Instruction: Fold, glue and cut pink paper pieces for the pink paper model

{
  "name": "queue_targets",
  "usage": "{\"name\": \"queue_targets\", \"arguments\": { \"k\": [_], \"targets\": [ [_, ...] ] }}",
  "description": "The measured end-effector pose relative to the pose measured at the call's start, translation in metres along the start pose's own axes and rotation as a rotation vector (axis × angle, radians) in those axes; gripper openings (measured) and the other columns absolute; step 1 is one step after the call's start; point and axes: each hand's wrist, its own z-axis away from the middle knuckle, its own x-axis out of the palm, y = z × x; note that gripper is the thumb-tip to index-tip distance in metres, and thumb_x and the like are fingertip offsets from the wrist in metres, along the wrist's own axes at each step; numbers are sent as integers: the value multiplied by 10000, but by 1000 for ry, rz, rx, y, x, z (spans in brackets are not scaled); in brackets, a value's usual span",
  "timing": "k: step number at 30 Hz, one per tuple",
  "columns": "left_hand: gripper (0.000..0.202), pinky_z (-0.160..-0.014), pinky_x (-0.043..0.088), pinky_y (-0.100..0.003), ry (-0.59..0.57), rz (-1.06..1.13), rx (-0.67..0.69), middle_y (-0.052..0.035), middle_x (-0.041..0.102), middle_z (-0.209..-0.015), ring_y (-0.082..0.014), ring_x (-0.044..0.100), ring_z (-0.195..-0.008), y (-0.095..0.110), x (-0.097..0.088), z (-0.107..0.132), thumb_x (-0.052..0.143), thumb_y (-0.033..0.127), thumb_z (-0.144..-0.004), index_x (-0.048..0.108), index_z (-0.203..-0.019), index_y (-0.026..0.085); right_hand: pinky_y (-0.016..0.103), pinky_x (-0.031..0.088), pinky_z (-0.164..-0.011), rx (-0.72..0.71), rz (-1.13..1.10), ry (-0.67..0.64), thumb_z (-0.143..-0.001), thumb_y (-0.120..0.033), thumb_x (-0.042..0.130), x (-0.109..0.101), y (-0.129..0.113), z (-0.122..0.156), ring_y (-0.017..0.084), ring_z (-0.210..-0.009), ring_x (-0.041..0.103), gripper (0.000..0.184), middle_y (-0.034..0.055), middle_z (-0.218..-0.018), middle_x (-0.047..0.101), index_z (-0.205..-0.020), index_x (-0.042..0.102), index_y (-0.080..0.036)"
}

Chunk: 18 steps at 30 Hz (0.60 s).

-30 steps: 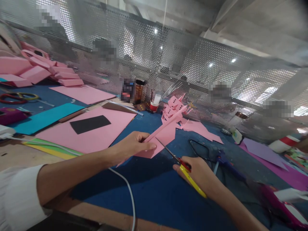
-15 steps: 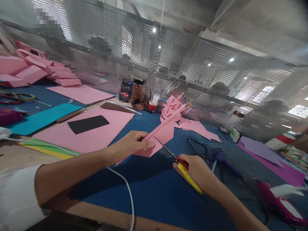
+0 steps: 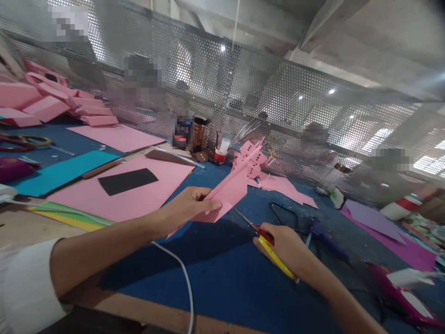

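Observation:
My left hand pinches a folded pink paper piece and holds it above the blue mat. My right hand is wrapped round the yellow and red handles of a pair of scissors. The blades point up and left, with their tip just below the paper's lower edge. A pile of cut pink paper shapes lies behind the held piece.
A large pink sheet with a black rectangle lies at left, beside teal and yellow sheets. Pink boxes are stacked far left. Jars stand by the perforated metal screen. A glue gun, a white cable and purple paper lie on the mat.
My left hand has lifted and tilted the pink piece upward. The scissors have come out from the paper and sit slightly lower and to the right.

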Motion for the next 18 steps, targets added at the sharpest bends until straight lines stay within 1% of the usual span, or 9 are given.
{"name": "queue_targets", "arguments": {
  "k": [2,4,7,9,10,13,15,18],
  "targets": [
    [287,-452,251,-232,12,7,32,36,509,-605,-75,355,-471,-2,-3,-2,652,447,-807,628,-760,165,253,226,-546,11,18,-3,-867,-366,569,-6,8,0,135,-556,510,180,-4,-658,625,-767,591,-218],
    [300,-499,298,-231,23,23,73,20,530,-650,-96,420,-542,-4,-5,-4,647,458,-811,626,-765,162,250,241,-543,26,27,-5,-872,-392,564,-16,19,1,150,-578,536,199,1,-666,637,-781,607,-221],
    [312,-531,303,-238,24,16,89,14,526,-664,-114,433,-586,-6,-7,-6,637,470,-814,619,-763,163,250,286,-554,59,53,-7,-878,-487,548,-33,41,-1,172,-606,573,298,12,-675,649,-769,610,-217],
    [314,-534,287,-239,16,17,84,21,516,-650,-109,414,-575,-7,-6,-6,639,466,-813,597,-730,166,262,314,-565,155,94,4,-866,-593,538,-44,57,-5,196,-626,598,401,35,-698,669,-794,638,-212],
    [315,-538,285,-239,13,24,84,23,517,-650,-107,411,-574,-6,-6,-6,645,465,-808,590,-722,166,269,329,-576,226,130,35,-857,-623,534,-49,65,-8,213,-654,617,434,54,-730,685,-814,651,-207],
    [329,-548,301,-236,2,32,90,16,534,-668,-116,431,-595,-5,-5,-5,671,485,-777,610,-750,163,290,376,-622,395,203,61,-882,-624,497,-61,85,-22,259,-791,670,492,123,-901,726,-977,682,-178],
    [350,-532,303,-230,5,6,84,12,532,-662,-120,433,-595,-3,-4,-5,681,505,-757,617,-738,162,299,412,-671,464,231,53,-933,-593,429,-68,94,-35,276,-898,681,513,151,-979,725,-1022,691,-161],
    [351,-508,306,-223,14,-21,68,13,530,-643,-117,427,-578,-1,-2,-4,683,509,-743,616,-700,167,324,456,-754,563,233,45,-965,-508,450,-74,105,-62,303,-995,669,470,189,-1019,708,-1008,703,-114]
  ]
}}
